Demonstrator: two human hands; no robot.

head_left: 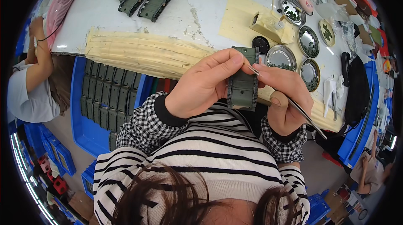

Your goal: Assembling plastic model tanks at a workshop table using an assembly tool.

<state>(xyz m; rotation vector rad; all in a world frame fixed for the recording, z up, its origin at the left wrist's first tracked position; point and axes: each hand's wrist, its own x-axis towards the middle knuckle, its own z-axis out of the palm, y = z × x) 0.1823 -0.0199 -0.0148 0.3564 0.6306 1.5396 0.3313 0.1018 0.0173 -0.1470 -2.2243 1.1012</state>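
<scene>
Over the table's near edge, my left hand [197, 83] grips a dark green curved plastic part [243, 87] with ridged long edges. The part stands roughly upright, and my left thumb and index finger close on its upper side. From the right, my right hand [289, 93] is closed round a pair of metal tweezers [305, 116], whose tip reaches the part beside my left fingertips. Whether the tip pinches anything small is hidden. A tan wrap covers my right thumb. Three similar green parts [159, 0] lie at the back left of the table.
Round metal dishes [317, 42] with small green pieces stand at the right, near a black round lid [260, 44] and a yellow box [268, 28]. Tan tape covers the table edge [142, 51]. A blue crate [86, 128] below holds rows of green parts. Another person [35, 86] sits left.
</scene>
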